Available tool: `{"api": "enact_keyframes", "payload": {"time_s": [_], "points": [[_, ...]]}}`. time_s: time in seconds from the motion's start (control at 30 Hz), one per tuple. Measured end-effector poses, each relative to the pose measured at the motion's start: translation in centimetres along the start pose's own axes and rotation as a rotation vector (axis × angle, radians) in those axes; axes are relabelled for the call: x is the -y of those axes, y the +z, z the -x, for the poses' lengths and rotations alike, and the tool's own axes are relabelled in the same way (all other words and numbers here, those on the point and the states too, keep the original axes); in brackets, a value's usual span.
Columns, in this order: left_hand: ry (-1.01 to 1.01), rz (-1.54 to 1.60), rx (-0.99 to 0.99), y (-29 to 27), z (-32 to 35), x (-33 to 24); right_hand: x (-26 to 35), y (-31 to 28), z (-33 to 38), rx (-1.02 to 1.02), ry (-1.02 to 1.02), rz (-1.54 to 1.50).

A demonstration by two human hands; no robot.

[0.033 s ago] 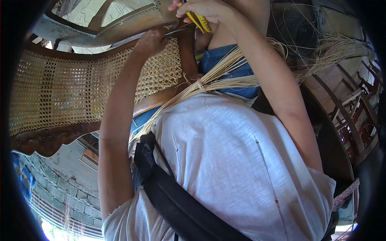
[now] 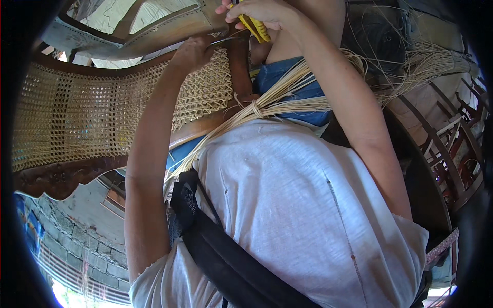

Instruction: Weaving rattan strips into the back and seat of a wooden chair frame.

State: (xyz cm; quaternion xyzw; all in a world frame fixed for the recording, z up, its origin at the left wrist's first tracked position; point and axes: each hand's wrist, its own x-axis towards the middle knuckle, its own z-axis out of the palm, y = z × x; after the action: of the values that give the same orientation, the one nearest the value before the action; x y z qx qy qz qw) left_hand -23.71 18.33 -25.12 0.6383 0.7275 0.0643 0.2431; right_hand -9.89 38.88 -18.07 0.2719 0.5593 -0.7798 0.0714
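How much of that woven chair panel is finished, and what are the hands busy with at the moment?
Most of the cane panel in the wooden frame already looks woven. In hand: the left hand pinches a strand at the panel's upper corner, while the right hand grips a yellow-handled tool beside it. A tied bundle of loose cane strands is unused; that corner seems left.

There is only one view, from a camera on the head. It looks steeply down along the person's own shirt (image 2: 308,205) and both forearms, very near to them. The woven chair seat (image 2: 102,113) fills the upper left, bent by the fisheye.
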Motion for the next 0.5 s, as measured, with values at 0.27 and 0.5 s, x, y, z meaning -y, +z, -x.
{"api": "enact_keyframes", "payload": {"time_s": [0.27, 0.5], "points": [[-0.724, 0.796, 0.097, -1.0, -0.6, 1.4, 0.3, 0.1, 0.3, -0.009, 0.065, -0.038], [-0.892, 0.847, 0.232, -1.5, -1.0, 1.0, 0.4, 0.3, 0.0, -0.02, 0.047, 0.009]]}}
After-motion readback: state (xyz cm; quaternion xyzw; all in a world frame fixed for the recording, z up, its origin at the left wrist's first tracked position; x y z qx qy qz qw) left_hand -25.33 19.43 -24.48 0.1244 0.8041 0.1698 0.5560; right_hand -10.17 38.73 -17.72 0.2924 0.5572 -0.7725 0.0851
